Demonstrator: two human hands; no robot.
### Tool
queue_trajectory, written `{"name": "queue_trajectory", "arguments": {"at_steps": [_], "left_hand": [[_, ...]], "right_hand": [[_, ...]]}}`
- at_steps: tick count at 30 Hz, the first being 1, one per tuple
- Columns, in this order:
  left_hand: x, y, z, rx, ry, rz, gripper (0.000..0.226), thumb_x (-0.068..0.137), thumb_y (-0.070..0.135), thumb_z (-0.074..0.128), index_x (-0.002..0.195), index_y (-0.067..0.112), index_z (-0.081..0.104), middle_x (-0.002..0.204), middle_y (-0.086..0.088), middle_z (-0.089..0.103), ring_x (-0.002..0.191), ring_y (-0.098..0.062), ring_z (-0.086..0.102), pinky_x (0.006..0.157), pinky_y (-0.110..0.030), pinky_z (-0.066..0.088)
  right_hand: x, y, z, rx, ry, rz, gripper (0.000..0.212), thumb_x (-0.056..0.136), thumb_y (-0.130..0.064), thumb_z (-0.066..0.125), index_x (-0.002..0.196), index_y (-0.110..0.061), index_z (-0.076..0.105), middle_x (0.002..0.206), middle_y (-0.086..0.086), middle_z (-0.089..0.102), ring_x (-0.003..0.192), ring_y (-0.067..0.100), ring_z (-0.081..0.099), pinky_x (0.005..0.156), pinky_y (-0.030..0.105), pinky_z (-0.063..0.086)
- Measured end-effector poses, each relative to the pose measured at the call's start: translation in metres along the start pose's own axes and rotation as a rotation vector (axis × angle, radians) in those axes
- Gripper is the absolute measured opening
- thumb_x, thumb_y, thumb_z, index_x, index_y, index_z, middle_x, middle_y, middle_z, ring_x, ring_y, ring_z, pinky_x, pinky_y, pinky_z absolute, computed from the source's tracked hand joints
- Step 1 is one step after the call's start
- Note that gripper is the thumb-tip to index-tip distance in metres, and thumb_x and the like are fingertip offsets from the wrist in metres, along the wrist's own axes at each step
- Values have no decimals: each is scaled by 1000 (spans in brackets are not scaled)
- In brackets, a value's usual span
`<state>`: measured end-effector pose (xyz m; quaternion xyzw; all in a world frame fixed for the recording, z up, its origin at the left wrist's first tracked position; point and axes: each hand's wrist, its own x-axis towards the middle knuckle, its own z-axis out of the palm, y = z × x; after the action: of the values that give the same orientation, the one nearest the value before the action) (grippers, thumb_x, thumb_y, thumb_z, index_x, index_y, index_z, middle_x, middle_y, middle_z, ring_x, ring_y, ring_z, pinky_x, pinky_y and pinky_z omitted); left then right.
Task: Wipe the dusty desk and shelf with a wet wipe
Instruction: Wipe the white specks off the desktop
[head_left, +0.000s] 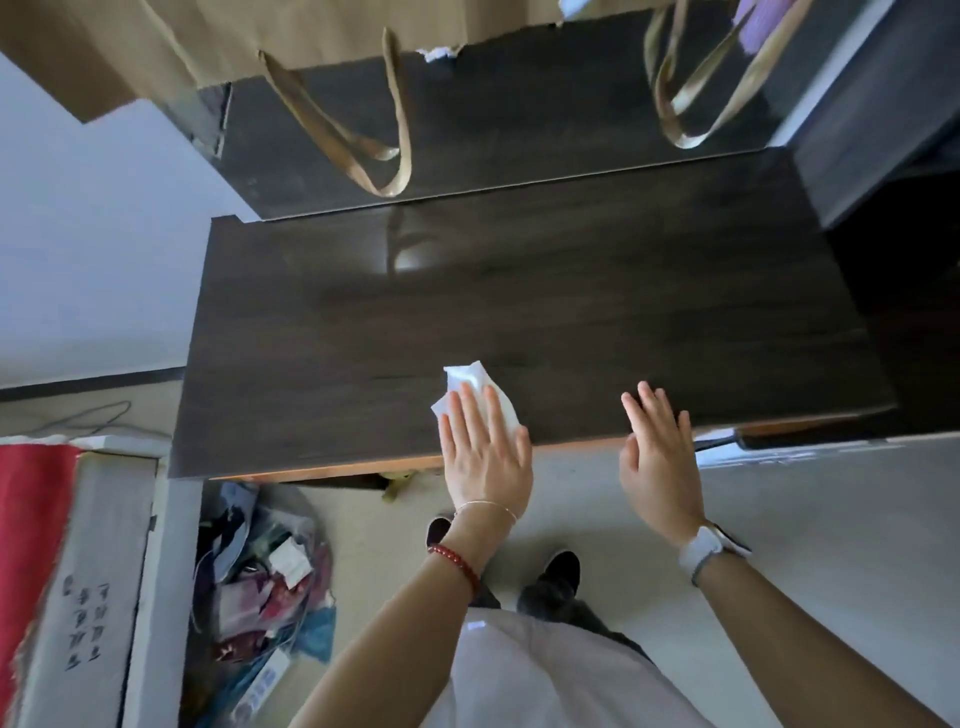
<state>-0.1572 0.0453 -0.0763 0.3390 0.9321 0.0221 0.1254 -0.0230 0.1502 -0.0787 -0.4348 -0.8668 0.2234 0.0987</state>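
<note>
A dark wood desk (519, 322) fills the middle of the head view. A white wet wipe (470, 382) lies flat on it near the front edge. My left hand (485, 452) presses down on the wipe with fingers spread flat, covering its near half. My right hand (660, 457) hovers over the desk's front edge a little to the right, fingers apart and holding nothing. Behind the desk, a darker shelf board (519, 119) rises one step higher.
Two brown paper bags (291, 36) with loop handles (363, 140) hang over the shelf. A clear bag of clutter (265, 577) sits on the floor at the left beside a white box (88, 582) and red cloth (31, 519). My feet (558, 571) stand below the desk edge.
</note>
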Motion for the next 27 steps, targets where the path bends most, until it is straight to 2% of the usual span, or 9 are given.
{"name": "queue_trajectory", "arguments": {"at_steps": [3,6,8,10,13,17,21,25,27], "left_hand": [[-2,52,3,32,-51,169,61,88,41,23,136,6,36,140,-19,42,130,-32,39,107,-47,28],[-5,101,12,69,-101,337,60,88,40,22,138,8,34,143,-16,39,133,-29,35,113,-44,19],[-4,123,17,78,-117,392,59,88,39,22,136,10,38,142,-13,42,133,-27,37,112,-43,21],[-2,125,18,97,-102,420,57,88,39,22,135,13,40,141,-11,44,131,-25,39,109,-40,30],[1,101,18,107,-48,469,54,89,37,23,136,15,38,142,-11,41,132,-25,38,108,-42,30],[-2,46,16,73,4,346,52,91,35,24,139,16,31,144,-14,37,133,-29,35,111,-37,14],[-6,-23,4,30,-23,157,52,95,36,13,141,17,25,146,-16,34,134,-29,33,109,-37,11],[-14,-101,-8,-44,-35,-78,59,86,46,-6,141,24,-10,155,-10,1,143,-22,0,115,-34,-5],[-16,-140,-15,-78,-13,-199,62,83,47,-8,140,25,-14,155,-8,-7,142,-21,-8,114,-36,-8]], "right_hand": [[-1,29,-16,12,40,120,50,80,-5,34,128,-1,47,141,21,40,134,37,31,108,53,17],[-2,52,-30,-22,51,187,51,80,-9,34,129,-4,47,142,21,39,134,38,30,107,56,18],[-1,62,-35,-49,39,194,50,83,-15,29,128,-6,49,141,21,40,133,39,31,107,56,19],[0,63,-37,-70,14,203,55,82,-21,22,127,-6,50,139,22,42,131,41,34,105,56,20],[1,50,-33,-115,-33,206,56,80,-21,25,126,-2,49,136,23,47,127,44,39,102,59,25],[-2,18,-15,-180,-107,34,56,80,-21,27,129,-5,46,138,18,46,128,41,40,104,54,21],[-4,-20,7,-186,-171,-22,55,81,-22,27,131,-9,46,141,16,43,131,36,36,110,50,19],[-5,-60,27,-205,-242,-100,55,82,-24,25,129,-8,47,141,16,43,131,35,38,104,58,26],[-7,-80,36,-207,-260,-115,55,83,-25,24,130,-6,47,141,16,42,132,35,36,105,56,24]]}}
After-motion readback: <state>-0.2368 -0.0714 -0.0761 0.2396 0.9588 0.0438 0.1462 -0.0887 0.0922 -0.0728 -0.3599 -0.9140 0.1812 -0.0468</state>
